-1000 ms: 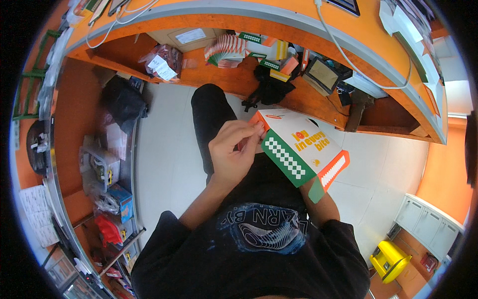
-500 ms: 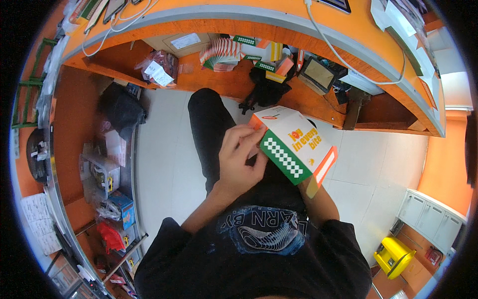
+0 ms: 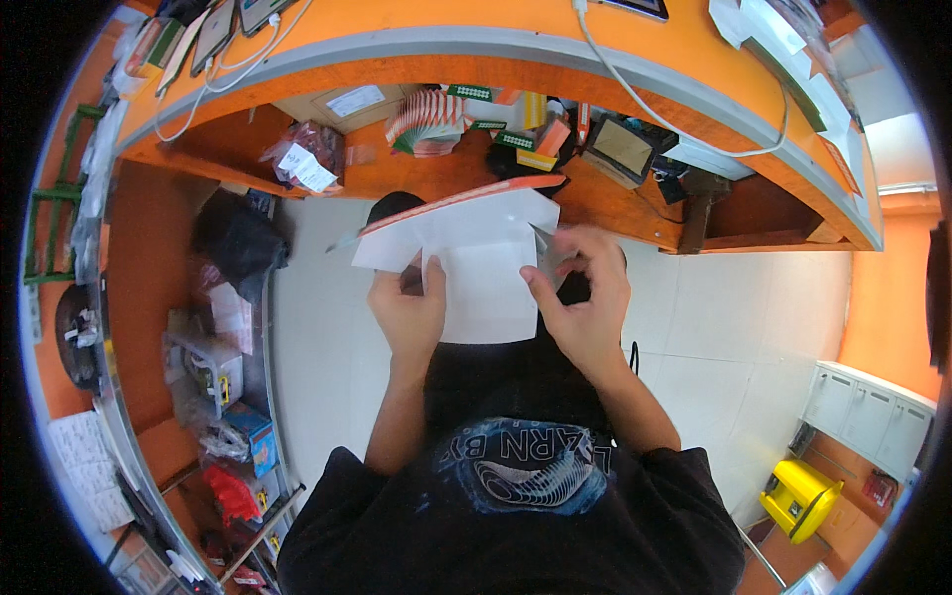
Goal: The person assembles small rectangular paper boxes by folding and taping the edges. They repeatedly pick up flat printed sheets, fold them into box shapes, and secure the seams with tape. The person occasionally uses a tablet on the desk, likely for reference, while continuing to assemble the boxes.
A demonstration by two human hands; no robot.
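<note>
A cardboard food box [image 3: 481, 293] is spread in front of my lap, its plain white inside facing up. Its lid panel [image 3: 466, 223] stands raised on the far side, with an orange edge along the top. My left hand [image 3: 409, 307] grips the box's left wall, thumb over the edge and fingers behind. At the right wall, my right hand [image 3: 590, 297] has its thumb against the edge. Its other fingers are bent, apart from the thumb and partly blurred, near a side flap [image 3: 545, 248]. The box's printed outside is mostly hidden.
Under the orange desk [image 3: 496, 50], a shelf holds a fanned stack of folded cartons [image 3: 428, 121], a plastic-wrapped packet [image 3: 307, 159] and a small boxy device [image 3: 620, 149]. A cluttered rack [image 3: 218, 367] stands at left. A yellow bin [image 3: 801, 499] is at lower right.
The box has turned from its printed outside to its white inside, and its lid has opened upward. My right hand has come from behind the box to its right side.
</note>
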